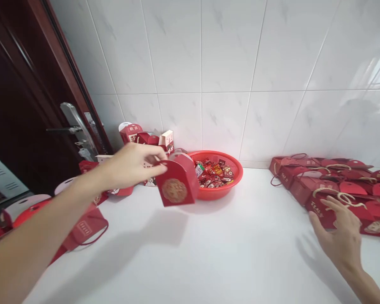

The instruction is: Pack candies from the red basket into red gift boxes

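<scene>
Pinched at its upper edge, a red gift box (175, 190) with a round gold emblem hangs from my left hand (139, 164), above the white tabletop. Its top flaps stand up. Just behind it is a red plastic basket (236, 177) with wrapped candies (215, 171) inside, partly hidden by the box. Over at the right, my right hand (340, 230) hovers by the near side of a group of closed red gift boxes (326, 185) with cord handles. Its fingers are apart, and nothing shows in them.
More red boxes (85, 226), several with raised flaps, stand at the left, partly behind my forearm. Other boxes (131, 133) stand against the tiled wall (224, 63). A dark door with a metal handle (74, 120) is at the far left.
</scene>
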Available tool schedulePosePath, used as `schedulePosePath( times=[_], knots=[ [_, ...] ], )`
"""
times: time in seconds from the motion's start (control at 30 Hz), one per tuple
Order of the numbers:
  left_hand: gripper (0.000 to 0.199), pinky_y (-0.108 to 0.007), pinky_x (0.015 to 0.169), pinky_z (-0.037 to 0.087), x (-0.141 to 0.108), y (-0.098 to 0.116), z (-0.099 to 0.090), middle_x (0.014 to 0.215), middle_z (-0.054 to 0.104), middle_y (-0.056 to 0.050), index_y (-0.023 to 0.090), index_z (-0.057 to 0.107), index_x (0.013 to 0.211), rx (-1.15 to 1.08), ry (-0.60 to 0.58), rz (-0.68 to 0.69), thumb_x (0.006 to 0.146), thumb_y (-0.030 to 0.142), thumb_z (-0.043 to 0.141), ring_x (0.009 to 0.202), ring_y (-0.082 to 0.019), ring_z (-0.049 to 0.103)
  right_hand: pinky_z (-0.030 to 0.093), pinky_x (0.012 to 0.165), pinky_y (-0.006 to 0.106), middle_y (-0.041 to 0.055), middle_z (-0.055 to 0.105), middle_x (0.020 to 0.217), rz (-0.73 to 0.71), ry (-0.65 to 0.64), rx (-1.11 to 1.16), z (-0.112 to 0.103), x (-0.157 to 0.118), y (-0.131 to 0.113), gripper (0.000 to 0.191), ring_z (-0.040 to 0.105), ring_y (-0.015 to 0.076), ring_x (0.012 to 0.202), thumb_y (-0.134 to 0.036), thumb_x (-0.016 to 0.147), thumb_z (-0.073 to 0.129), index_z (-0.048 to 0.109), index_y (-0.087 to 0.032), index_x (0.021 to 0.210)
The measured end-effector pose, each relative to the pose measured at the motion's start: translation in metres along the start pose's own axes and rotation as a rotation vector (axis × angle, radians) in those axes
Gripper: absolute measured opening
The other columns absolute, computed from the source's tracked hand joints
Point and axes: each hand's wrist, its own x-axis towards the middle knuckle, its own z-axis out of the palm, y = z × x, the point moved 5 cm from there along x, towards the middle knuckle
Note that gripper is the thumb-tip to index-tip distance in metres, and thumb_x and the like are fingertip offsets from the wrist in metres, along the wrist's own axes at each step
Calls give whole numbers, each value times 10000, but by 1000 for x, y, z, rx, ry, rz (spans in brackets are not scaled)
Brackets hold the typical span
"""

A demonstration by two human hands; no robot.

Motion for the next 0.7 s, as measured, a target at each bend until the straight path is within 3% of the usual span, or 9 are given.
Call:
schedulePosePath(
  times=[0.13, 0.27, 0.4, 0.53, 0.7],
  knots=[
    [157, -259, 710, 477, 2, 54, 56, 974, 711, -28, 183, 620, 704, -32, -94, 372, 812, 282, 565, 795, -157, 634, 507, 951, 542, 149, 672, 1218, -63, -125, 187, 10, -2, -29, 292, 635, 345, 1134, -423, 888, 518, 605, -223, 1082],
    [98, -242, 592, 434, -7, 86, 111, 821, 675, -28, 175, 587, 678, 68, -178, 593, 766, 165, 546, 653, -134, 596, 580, 833, 393, 112, 685, 1188, -212, -341, 470, 12, 5, -102, 165, 690, 252, 1015, -302, 935, 520, 629, -248, 1047],
    [88, -279, 553, 427, -22, 97, 154, 790, 662, -48, 162, 614, 766, 239, -156, 721, 804, 140, 538, 629, -168, 603, 580, 849, 367, 120, 648, 1268, -464, -579, 641, 19, 11, -176, 191, 676, 230, 1046, -213, 942, 508, 675, -252, 1027],
    [124, -320, 599, 468, -33, 92, 172, 828, 683, -64, 158, 631, 829, 292, -128, 752, 881, 150, 519, 698, -212, 652, 575, 843, 372, 104, 677, 1186, -528, -740, 719, 38, 13, -205, 179, 659, 225, 1027, -180, 922, 524, 693, -224, 883],
    [173, -309, 554, 453, -37, 87, 170, 851, 697, -64, 154, 641, 907, 334, -183, 671, 928, 160, 470, 672, -221, 665, 547, 909, 394, 79, 674, 1206, -501, -892, 724, 59, 10, -211, 205, 625, 228, 1081, -168, 933, 529, 722, -228, 903]
  ],
)
